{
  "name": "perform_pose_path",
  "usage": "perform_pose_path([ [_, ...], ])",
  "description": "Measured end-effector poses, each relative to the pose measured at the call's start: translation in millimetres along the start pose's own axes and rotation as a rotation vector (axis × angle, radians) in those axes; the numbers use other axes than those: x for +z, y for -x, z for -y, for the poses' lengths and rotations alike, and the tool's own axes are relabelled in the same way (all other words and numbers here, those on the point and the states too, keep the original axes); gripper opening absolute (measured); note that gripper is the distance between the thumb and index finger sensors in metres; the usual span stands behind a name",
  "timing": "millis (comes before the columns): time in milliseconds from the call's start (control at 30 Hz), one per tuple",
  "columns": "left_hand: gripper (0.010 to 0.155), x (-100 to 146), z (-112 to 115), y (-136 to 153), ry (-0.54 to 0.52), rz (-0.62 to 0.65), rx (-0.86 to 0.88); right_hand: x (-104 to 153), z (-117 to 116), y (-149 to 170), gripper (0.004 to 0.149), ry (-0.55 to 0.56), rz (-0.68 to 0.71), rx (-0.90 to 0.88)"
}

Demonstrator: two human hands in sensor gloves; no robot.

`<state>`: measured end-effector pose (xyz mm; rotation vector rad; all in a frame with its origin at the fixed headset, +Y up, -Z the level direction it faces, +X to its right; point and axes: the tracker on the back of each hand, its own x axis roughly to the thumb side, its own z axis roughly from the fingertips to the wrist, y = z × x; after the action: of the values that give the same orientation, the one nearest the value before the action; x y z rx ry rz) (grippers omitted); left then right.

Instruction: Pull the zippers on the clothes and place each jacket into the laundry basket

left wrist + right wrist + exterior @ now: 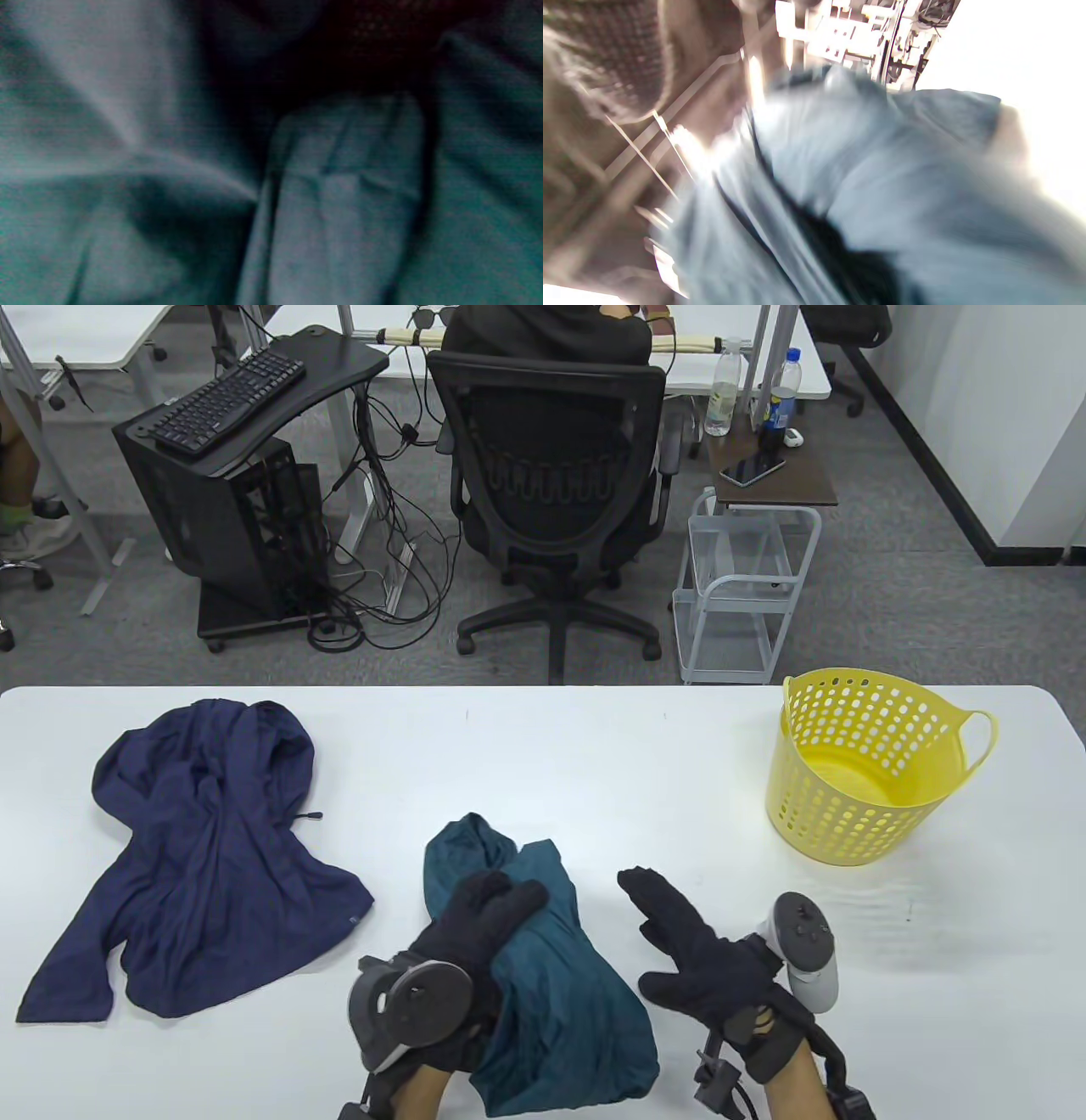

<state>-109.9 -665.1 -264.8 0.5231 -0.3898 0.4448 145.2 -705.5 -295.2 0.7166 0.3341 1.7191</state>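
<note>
The left hand (475, 929), in a black knit sensor glove with a dark round tracker on its back, lies on top of the bunched teal thin-fabric jacket (560, 984) at the near edge of the white table (543, 746); its fingers reach over a fold of the cloth toward the right and curl down onto it, though whether they actually pinch the fabric cannot be told from above. The left wrist view is filled with dim, blurred teal folds (339, 203) pressed close to the lens. The teal jacket is heaped in a crumpled mound that runs from under this hand toward the person, with a rounded lump of cloth just beyond the fingertips. Just right of it, apart from the cloth, the right hand (687, 950), in the same black glove with a white tracker strapped behind it, hovers over bare table with fingers straight and spread, holding nothing. The right wrist view is badly smeared and shows only pale blue-grey cloth (865, 178) filling the frame. Well to the left of the left hand, a navy blue hooded jacket (204, 857) lies spread flat, its small dark zipper pull (310, 816) showing at its right edge. Far to the right of the right hand, near the table's far edge, stands the yellow perforated plastic laundry basket (865, 768), upright.
</note>
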Motion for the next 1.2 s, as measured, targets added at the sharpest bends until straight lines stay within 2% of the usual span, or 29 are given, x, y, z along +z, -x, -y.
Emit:
perform_pose_path([
  [33,0.056,1,4,-17,0.027,0.053,-0.052,-4,-8,1,0.120,-0.041,-0.039,0.131],
  [100,0.059,3,6,-38,0.048,0.107,-0.054,-8,-18,7,0.129,-0.071,-0.103,0.261],
  [167,0.065,6,7,-48,0.052,0.072,0.136,-9,-23,15,0.129,-0.056,-0.085,0.268],
  [300,0.070,6,16,-33,0.087,-0.061,0.413,-10,-23,16,0.115,0.060,0.005,0.145],
  [367,0.072,5,23,-24,0.136,-0.115,0.544,-9,-23,15,0.107,0.098,-0.008,0.155],
  [500,0.077,-2,30,-14,0.279,-0.130,0.637,-7,-13,11,0.098,0.172,-0.056,0.277],
  [600,0.081,-4,30,-11,0.383,-0.136,0.689,-2,-5,8,0.094,0.198,-0.078,0.300],
  [667,0.085,-6,24,-3,0.466,-0.135,0.688,6,7,9,0.089,0.265,-0.080,0.289],
  [733,0.087,-5,19,13,0.493,-0.148,0.702,16,25,10,0.084,0.303,-0.035,0.213],
  [800,0.089,-5,24,24,0.512,-0.133,0.746,22,34,8,0.082,0.314,0.012,0.112],
  [933,0.091,0,60,27,0.803,-0.028,0.885,23,35,-2,0.082,0.220,0.146,-0.084],
  [967,0.091,3,73,25,0.898,-0.017,0.924,22,34,-6,0.082,0.178,0.187,-0.149],
  [1033,0.090,8,87,22,1.017,-0.010,0.957,24,33,-12,0.084,0.134,0.252,-0.260],
  [1100,0.089,12,95,18,1.088,-0.006,1.016,29,38,-15,0.086,0.162,0.295,-0.334],
  [1200,0.085,15,103,10,1.114,-0.028,1.131,41,54,-13,0.088,0.330,0.327,-0.425],
])
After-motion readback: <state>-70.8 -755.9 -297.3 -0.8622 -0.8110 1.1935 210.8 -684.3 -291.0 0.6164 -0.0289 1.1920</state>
